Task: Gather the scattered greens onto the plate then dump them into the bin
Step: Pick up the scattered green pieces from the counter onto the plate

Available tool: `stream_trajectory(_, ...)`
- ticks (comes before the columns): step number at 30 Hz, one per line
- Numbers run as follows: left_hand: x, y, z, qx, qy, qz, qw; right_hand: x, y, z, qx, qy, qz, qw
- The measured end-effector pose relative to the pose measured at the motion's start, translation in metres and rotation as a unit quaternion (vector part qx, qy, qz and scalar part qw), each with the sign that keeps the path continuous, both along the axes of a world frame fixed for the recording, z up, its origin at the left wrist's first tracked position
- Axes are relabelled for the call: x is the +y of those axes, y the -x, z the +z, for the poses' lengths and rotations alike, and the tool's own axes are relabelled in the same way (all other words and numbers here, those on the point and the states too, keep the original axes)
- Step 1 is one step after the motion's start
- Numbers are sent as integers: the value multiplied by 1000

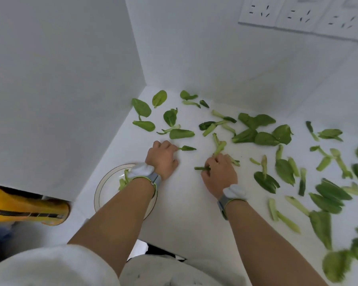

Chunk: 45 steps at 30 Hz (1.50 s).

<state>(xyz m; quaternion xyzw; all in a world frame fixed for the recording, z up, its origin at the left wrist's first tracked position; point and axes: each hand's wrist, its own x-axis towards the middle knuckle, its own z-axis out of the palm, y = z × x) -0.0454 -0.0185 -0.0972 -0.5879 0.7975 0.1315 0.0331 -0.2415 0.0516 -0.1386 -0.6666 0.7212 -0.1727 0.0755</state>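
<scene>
Several green leaves and pale stalks (265, 139) lie scattered over the white counter (184, 213), from the far corner to the right edge. My left hand (162, 158) pinches the stem of a small dark leaf (187, 148) on the counter. My right hand (220, 173) grips a few green stalks (219, 147) that stick out above and to the left of its fingers. A clear glass plate (105, 186) sits at the counter's left edge under my left forearm, with a few stalks (123, 181) on it. No bin is recognisable.
White walls (70, 79) close the counter at the left and back, meeting at the far corner. Wall sockets (298, 13) sit at the top right. An orange object (25, 209) lies below the counter at the left. Both wrists carry grey bands.
</scene>
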Motion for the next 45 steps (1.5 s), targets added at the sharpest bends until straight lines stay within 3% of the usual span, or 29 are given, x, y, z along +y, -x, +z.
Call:
stream_trajectory(4,-17,6,-9,-11,-2,-28,1000,11,-2,0,-24,-50,-14,998)
stream_trajectory(15,-27,14,-9,-17,5,-28,999,23,12,6,-40,-77,-60,994)
stream_trajectory(19,-14,7,-2,71,-18,7,997,17,1,5,-89,-80,-91,989)
stream_trajectory(24,8,-12,1,228,5,65,972,1,-33,12,-260,-34,-160,952)
stream_trajectory(28,27,-33,7,288,43,120,949,-8,-62,19,-311,-26,-123,942)
stream_trajectory(38,93,-127,10,231,81,308,919,-4,-155,28,-358,-82,82,927)
stream_trajectory(45,110,-151,-6,134,42,358,923,-7,-166,18,-357,-100,87,925)
